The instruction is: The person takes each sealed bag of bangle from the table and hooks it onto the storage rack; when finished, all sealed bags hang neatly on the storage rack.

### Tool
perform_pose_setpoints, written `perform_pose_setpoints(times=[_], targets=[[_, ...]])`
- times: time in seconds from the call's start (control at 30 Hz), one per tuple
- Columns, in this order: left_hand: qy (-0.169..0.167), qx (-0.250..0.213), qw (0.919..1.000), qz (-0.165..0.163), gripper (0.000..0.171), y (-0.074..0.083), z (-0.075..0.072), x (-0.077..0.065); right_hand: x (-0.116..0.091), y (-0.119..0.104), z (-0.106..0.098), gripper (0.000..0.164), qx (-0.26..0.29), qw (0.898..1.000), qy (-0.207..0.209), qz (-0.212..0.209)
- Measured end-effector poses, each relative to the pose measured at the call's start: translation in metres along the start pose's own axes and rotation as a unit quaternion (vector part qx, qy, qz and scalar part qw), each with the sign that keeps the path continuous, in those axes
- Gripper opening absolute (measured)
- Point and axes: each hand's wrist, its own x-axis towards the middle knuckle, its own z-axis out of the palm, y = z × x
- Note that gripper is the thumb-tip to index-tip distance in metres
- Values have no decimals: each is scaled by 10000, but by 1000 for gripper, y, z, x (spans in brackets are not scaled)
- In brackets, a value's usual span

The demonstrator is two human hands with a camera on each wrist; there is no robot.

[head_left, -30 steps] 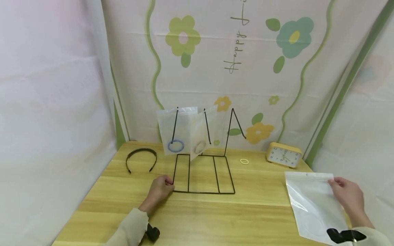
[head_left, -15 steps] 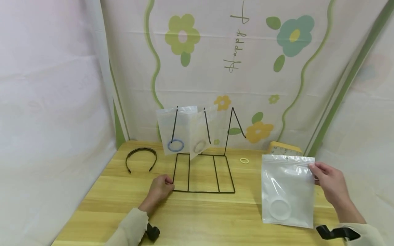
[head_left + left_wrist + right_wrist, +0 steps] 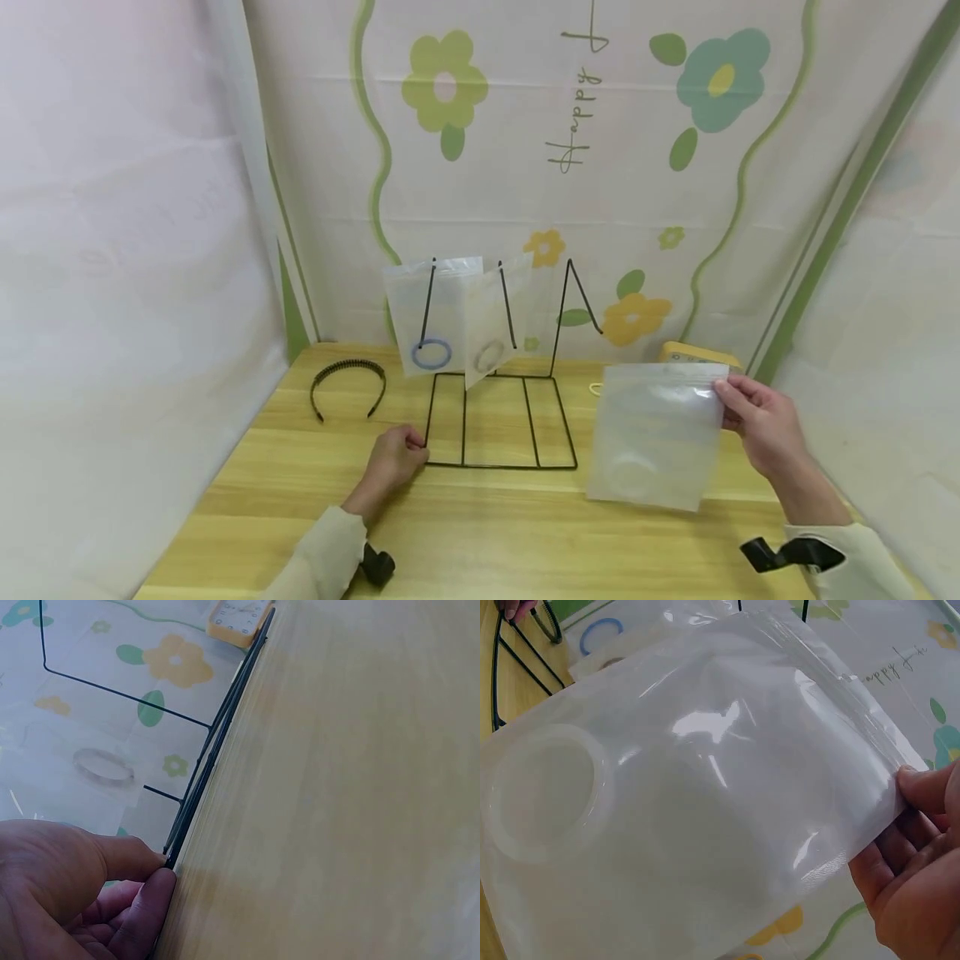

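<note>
My left hand (image 3: pixel 393 458) pinches the front left corner of a black wire display rack (image 3: pixel 501 467) at its base. In my right hand (image 3: pixel 768 425), thumb and fingers pinch the top right corner of a translucent zip bag (image 3: pixel 656 433). A pale ring (image 3: pixel 596 787) lies inside that bag, near its bottom. Two similar bags hang on the rack: the left bag (image 3: pixel 408 300) contains a blue ring (image 3: pixel 431 367), and the middle bag (image 3: pixel 483 312) a brownish one. The rack's right hook (image 3: pixel 585 296) is bare, and the held bag is to its lower right, apart from it.
A dark toothed headband (image 3: pixel 348 364) lies at the left of the wooden table (image 3: pixel 480 542). Behind the held bag are a yellow alarm clock (image 3: pixel 693 352) and a small pale yellow ring (image 3: pixel 595 389), both partly hidden. Printed fabric walls (image 3: pixel 480 183) enclose the table.
My right hand has carried the zip bag leftward and up from the table's right side toward the rack, and the bag now covers part of the clock. My left hand stays at the rack's corner.
</note>
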Motion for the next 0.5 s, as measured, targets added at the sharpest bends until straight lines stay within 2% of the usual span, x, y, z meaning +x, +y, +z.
perform_pose_setpoints(times=[0.17, 0.5], targets=[[-71, -23, 10000, -51, 10, 0, 2, -1, 8, 0, 20, 23, 335, 9988, -39, -349], [-41, 65, 9999, -108, 9, 1, 0, 0, 19, -14, 67, 21, 313, 9967, -212, -714]])
